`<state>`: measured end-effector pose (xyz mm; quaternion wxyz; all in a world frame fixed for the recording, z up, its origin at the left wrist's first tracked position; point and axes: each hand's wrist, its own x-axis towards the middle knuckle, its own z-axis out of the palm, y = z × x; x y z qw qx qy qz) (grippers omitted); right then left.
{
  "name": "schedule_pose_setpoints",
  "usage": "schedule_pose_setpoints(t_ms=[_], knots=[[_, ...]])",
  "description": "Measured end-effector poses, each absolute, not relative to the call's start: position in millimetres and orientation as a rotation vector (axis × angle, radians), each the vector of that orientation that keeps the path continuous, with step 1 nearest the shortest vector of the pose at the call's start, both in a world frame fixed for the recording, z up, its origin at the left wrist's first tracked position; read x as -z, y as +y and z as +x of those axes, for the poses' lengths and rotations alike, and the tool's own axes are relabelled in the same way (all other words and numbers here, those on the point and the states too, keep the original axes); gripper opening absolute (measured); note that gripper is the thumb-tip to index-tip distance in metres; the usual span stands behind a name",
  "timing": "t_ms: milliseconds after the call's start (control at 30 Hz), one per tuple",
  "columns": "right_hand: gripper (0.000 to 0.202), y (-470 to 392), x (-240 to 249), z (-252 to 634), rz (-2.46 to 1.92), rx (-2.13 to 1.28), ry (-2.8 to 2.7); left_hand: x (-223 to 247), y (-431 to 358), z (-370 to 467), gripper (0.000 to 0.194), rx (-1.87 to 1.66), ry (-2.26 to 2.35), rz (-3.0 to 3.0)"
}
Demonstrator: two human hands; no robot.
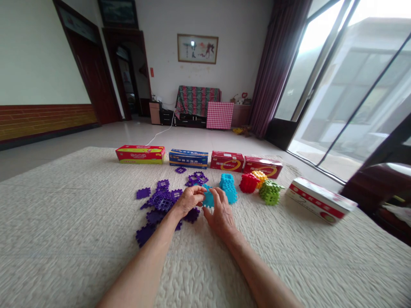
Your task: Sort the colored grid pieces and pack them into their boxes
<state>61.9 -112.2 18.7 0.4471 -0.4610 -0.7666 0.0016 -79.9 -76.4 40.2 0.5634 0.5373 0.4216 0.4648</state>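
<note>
Light-blue interlocking pieces (208, 199) are between my two hands, partly covered by the fingers. My left hand (190, 200) pinches their left side with thumb and fingertips. Curved over their right side are the fingers of my right hand (221, 211). A light-blue block shape (228, 189) stands just beyond my right hand. Flat purple pieces (163, 201) lie in a loose pile left of my left hand, and more purple pieces (196, 178) lie beyond it. To the right sit a red block (248, 183), a yellow one (260, 177) and a green one (270, 192).
Along the far side of the cream quilted surface (80, 222) stand a red-and-green box (140, 155), a blue box (188, 159) and two red boxes (226, 161). A white-and-red box (321, 200) lies at the right. Glass doors are farther right.
</note>
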Motion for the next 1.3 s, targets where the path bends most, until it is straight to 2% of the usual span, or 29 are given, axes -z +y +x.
schedule_pose_setpoints(t_ms=[167,433,700,933,1033,1133,1300], knots=[[0.048,-111.6,-20.9,64.6,-1.136,0.027,-1.888,-40.6,-77.8,-76.9,0.030,-1.107,0.948,1.281],[0.058,-93.4,-11.8,112.0,-1.356,0.240,-1.781,-45.0,-70.1,-84.8,0.034,-1.351,1.147,1.127],[0.056,-94.9,-11.1,116.1,-1.480,0.222,-1.825,-41.4,-62.5,-92.1,0.031,-1.492,1.214,0.993],[0.062,-97.7,-15.8,106.0,-1.261,0.218,-1.832,-37.8,-55.3,-96.5,0.026,-1.557,1.342,1.036],[0.056,-103.3,-17.3,93.3,-1.072,0.090,-1.931,-32.2,-52.0,-99.8,0.025,-1.550,1.471,1.213],[0.049,-108.1,-16.6,82.1,-0.988,-0.015,-2.057,-29.4,-50.3,-97.6,0.029,-1.488,1.630,1.645],[0.042,-110.5,-15.2,78.6,-1.022,-0.031,-2.104,-29.0,-45.6,-81.3,0.040,-1.180,1.622,2.421]])
